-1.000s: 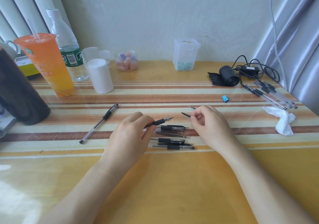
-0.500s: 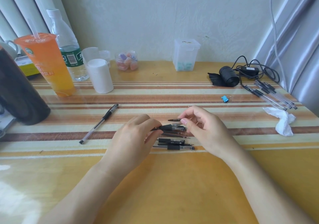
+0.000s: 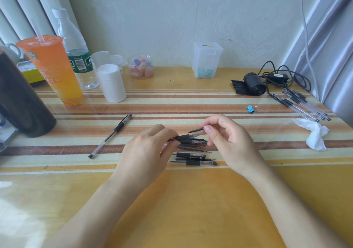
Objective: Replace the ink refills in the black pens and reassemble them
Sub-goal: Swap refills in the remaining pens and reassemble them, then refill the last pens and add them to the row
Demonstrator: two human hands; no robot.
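Pen barrel (image 3: 184, 137) sits gripped in curled left hand (image 3: 145, 152) while right hand (image 3: 229, 142) pinches a black tip (image 3: 195, 130).

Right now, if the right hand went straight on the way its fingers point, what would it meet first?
Most likely the black-grip pen held in the left hand: the right hand, pinching a small black tip, points leftward at its free end. Heights are hard to judge from one view.

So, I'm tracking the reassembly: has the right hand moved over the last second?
Yes. The right hand has shifted slightly left, away from the blue binder clip, bringing its pinched black tip piece to the pen in the left hand.
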